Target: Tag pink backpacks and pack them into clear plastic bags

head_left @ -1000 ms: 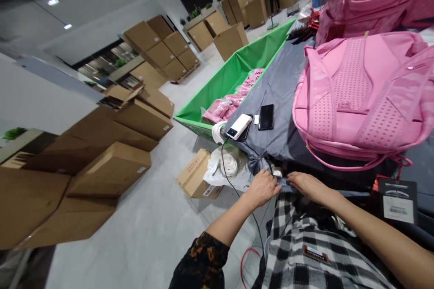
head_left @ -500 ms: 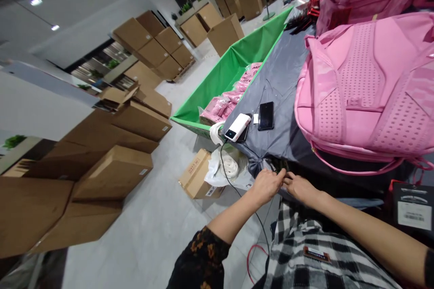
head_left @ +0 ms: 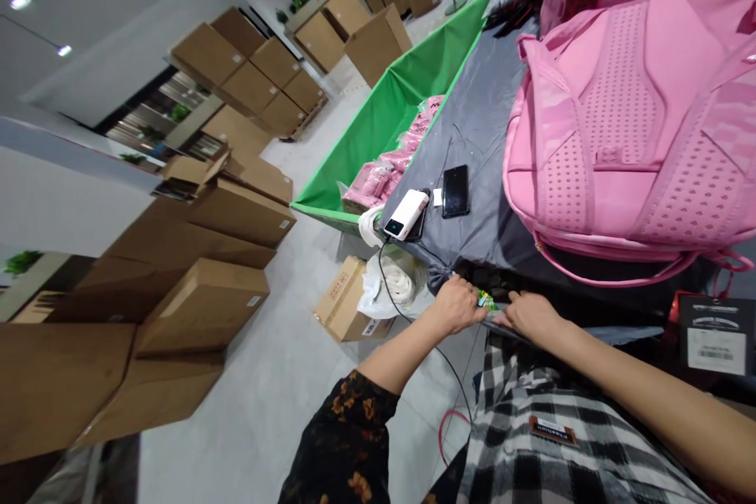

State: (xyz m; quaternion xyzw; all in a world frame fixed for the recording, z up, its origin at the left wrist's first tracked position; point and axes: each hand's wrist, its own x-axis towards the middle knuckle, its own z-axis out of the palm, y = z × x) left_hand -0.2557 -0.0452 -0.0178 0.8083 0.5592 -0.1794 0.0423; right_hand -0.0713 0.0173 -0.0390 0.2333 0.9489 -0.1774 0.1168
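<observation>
At the near edge of the grey-covered table, my left hand (head_left: 459, 305) is closed, fingers curled and thumb stretched toward the right. A small green and yellow packet (head_left: 487, 300) shows at its fingertips, partly hidden by them. My right hand (head_left: 531, 316) is just across from it, its fingertips pinched together at the table edge. What they grip there is too small to make out. Behind both hands lies a dark gap (head_left: 520, 281) under the grey cloth (head_left: 481, 106). A pink backpack (head_left: 626, 126) rests on the table to the right, straps facing up.
A white power bank (head_left: 406, 214) with a black cable and a black phone (head_left: 455, 190) lie on the cloth. Beyond is a green bin (head_left: 354, 142) holding pink bagged goods. A carton (head_left: 346, 307) stands on the floor, and a black tag (head_left: 714, 335) hangs at right.
My hands have moved slightly apart; before, their fingertips met. The green and yellow packet has come into sight between them. The view has shifted a little.
</observation>
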